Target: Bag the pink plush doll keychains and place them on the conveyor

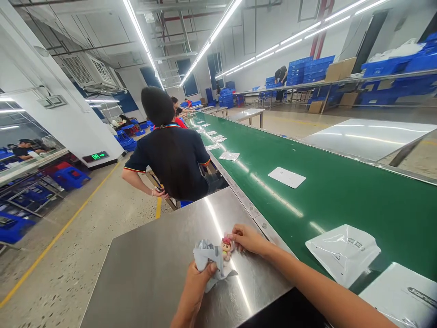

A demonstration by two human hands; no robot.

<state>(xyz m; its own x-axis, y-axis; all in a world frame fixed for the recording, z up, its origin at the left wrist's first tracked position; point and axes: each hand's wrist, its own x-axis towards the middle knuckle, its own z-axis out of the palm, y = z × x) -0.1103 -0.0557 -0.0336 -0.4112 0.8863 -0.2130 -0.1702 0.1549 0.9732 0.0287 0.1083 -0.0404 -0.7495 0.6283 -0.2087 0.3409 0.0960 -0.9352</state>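
My left hand (197,282) grips a crumpled clear plastic bag (209,260) just above the steel table (153,269). My right hand (247,238) pinches a small toy figure (226,247) with a pink top and a yellow face, held at the bag's mouth. The figure's lower part is hidden by the bag. Both forearms reach in from the lower right.
A green conveyor belt (341,191) runs along the right with flat white bags on it: one close by (342,253), one farther up (287,177). A person in a dark shirt (172,155) sits ahead at the belt. Blue crates (309,68) stand at the back.
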